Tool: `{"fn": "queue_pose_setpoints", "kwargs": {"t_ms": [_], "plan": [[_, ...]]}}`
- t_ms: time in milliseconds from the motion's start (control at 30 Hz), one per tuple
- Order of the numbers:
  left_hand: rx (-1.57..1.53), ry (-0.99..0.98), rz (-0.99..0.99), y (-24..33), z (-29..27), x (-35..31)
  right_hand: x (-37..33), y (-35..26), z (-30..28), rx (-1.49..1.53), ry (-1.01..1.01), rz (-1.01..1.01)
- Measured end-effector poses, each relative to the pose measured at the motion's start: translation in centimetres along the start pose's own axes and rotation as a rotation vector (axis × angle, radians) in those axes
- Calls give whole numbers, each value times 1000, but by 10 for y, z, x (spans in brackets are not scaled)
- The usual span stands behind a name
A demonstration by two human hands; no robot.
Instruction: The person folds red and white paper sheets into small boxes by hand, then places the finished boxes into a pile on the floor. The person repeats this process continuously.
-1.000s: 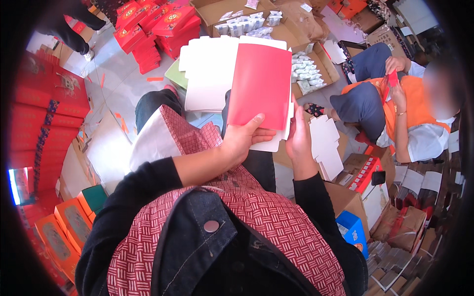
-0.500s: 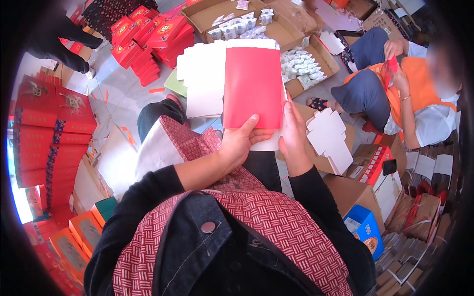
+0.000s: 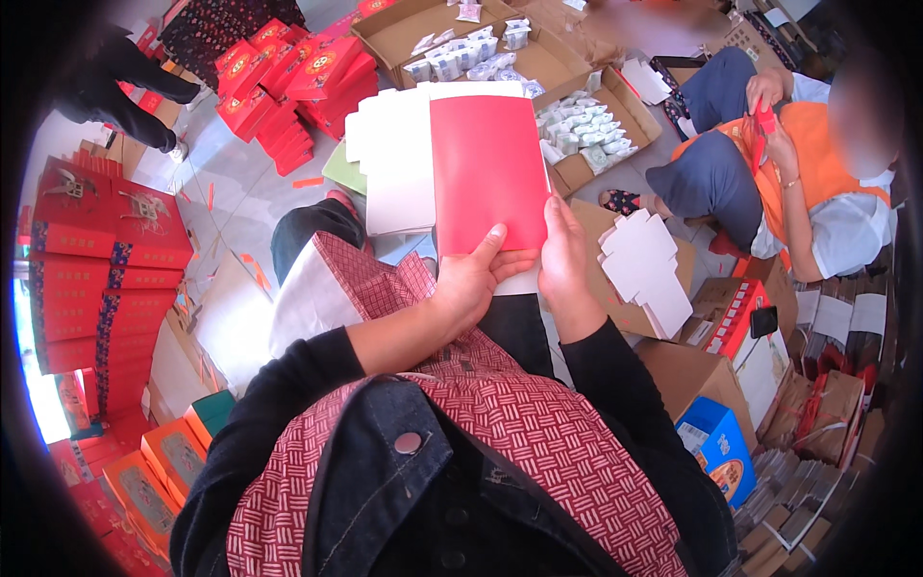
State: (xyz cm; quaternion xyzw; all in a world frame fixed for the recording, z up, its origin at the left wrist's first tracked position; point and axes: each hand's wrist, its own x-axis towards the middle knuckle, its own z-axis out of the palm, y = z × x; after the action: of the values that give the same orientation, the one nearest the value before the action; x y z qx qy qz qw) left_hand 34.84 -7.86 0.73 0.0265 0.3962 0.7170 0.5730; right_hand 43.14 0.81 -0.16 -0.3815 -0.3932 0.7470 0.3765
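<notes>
A flat red rectangular sheet (image 3: 488,173), like card or a folder, is held out before me. My left hand (image 3: 473,279) grips its lower edge, thumb on top and fingers at the bottom edge. At the lower right edge, my right hand (image 3: 565,255) is closed against its side, with its fingers partly hidden. White card shows behind the sheet's top edge and below its lower corner; whether it is held too is unclear. White die-cut card blanks (image 3: 399,168) lie just left of the sheet.
Red boxes (image 3: 332,72) are piled beyond on the left, more red boxes (image 3: 72,236) stacked far left. Cardboard trays (image 3: 567,77) hold small white packets (image 3: 591,130). White blanks (image 3: 646,269) lie on cardboard at right. A seated person (image 3: 817,163) handles something red; another person's legs (image 3: 135,82) stand upper left.
The red sheet has shifted slightly left and down, covering more of the white card behind it. My right hand has moved a little left along with it. Both hands keep their hold.
</notes>
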Motion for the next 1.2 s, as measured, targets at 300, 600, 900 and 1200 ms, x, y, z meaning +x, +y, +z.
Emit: {"fn": "queue_pose_setpoints", "kwargs": {"t_ms": [300,600,900,1200], "plan": [[6,39,10,0,5,-2,-23,-3,-11,-116,-195,-189],[61,41,25,0,9,-4,-23,9,-18,-210,-49,-337],[54,47,25,-3,6,-3,-21,3,-19,-556,-5,-524],[61,-241,-341,4,-10,-24,-17,3,-15,-322,-54,-373]]}}
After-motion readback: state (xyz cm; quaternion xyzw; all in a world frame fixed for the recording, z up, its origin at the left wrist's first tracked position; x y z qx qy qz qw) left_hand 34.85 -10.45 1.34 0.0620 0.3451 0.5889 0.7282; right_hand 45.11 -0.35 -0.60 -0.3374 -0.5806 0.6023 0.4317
